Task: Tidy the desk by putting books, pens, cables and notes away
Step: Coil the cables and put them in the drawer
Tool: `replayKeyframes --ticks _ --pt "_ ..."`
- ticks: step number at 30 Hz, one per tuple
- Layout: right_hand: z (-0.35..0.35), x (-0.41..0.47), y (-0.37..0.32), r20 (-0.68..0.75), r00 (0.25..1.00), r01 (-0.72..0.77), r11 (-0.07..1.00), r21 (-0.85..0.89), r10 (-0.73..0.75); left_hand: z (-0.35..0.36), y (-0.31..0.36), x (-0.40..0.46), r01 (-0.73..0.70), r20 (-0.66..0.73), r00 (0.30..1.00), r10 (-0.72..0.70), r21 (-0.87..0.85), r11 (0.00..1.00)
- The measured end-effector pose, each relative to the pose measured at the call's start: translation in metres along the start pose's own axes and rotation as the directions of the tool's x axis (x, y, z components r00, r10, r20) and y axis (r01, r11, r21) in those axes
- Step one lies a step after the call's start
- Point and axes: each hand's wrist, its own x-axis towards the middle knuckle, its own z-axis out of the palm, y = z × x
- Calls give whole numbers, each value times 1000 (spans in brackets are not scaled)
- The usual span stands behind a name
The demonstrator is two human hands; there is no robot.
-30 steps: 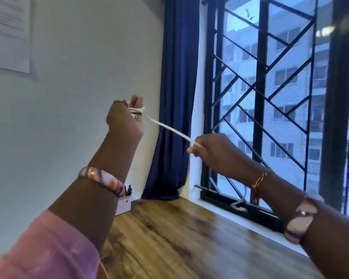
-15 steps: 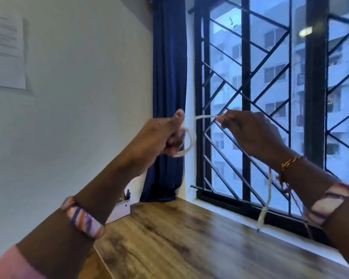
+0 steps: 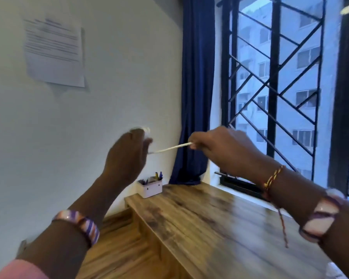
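another loop wound onto left hand [image 3: 127, 156] since a moment ago; white cable [image 3: 170, 148] gripped there, pinched taut by right hand [image 3: 216, 150], held above desk [image 3: 220, 222]. nearly coiled, probably.

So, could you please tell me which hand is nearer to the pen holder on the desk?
Left. The left hand is raised almost directly above the pen holder; the right hand is raised further toward the window.

Cable [image 3: 170, 148] loop gone — now taut, straight between left hand [image 3: 129, 152] and right hand [image 3: 218, 146]; hands wider apart.
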Motion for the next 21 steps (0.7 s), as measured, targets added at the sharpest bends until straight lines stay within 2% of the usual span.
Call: replayKeyframes --ticks 1,2,3,4,5,6,8,9,10,11,12,13,14,15,16,17,18,19,20,21 --pt "-5 8 1 -45 999 18 1000 -18 -19 -12 3 -7 26 144 989 -19 -49 998" --pt "-8 15 3 -75 997 30 999 -40 -33 -25 8 -10 149 293 951 -96 -164 975" --pt "-8 23 5 -96 995 34 998 -57 -40 -40 14 -10 353 446 877 -180 -343 871" --pt "-6 29 7 -108 994 27 997 -68 -34 -52 19 -8 540 556 801 -225 -506 673" --pt "-2 35 6 -115 993 6 998 -62 -13 -61 24 -5 638 604 759 -243 -616 462" --pt "5 40 4 -113 994 -19 998 -52 13 -69 27 0 663 618 748 -242 -706 248" --pt "21 49 -8 -81 997 -24 998 -53 20 -75 27 14 539 568 792 -225 -823 -180" --pt "28 53 -18 -60 998 0 998 -60 -3 -72 23 22 436 530 809 -254 -831 -346" --pt "35 57 -30 -37 999 29 997 -66 -31 -68 17 31 327 513 793 -328 -813 -482" --pt "40 61 -44 -25 998 57 996 -61 -59 -63 10 41 221 515 749 -416 -787 -575" --pt "43 64 -56 -31 995 89 995 -49 -90 -56 3 50 138 506 702 -501 -786 -602" --pt "46 68 -67 -52 990 126 991 -49 -128 -43 -4 56 110 446 674 -589 -849 -517" --pt "48 72 -75 -88 982 164 984 -67 -169 -30 -11 59 176 314 651 -691 -948 -264" --pt "49 76 -81 -134 969 193 976 -101 -206 -18 -18 59 304 90 674 -733 -939 164" --pt "49 81 -81 -180 955 213 967 -142 -237 -6 -26 57 350 -131 760 -636 -742 571" --pt "46 85 -79 -216 942 221 960 -170 -255 2 -33 54 289 -263 848 -460 -498 818" --pt "44 89 -73 -248 935 211 961 -179 -252 6 -37 54 231 -246 912 -329 -355 906" --pt "41 93 -65 -282 933 186 970 -154 -223 8 -40 53 208 -160 949 -272 -332 920" --pt "38 96 -55 -312 935 153 986 -68 -167 11 -43 54 210 -39 969 -242 -377 902" --pt "36 96 -46 -338 936 127 989 73 -95 12 -44 53 235 108 972 -209 -482 844"
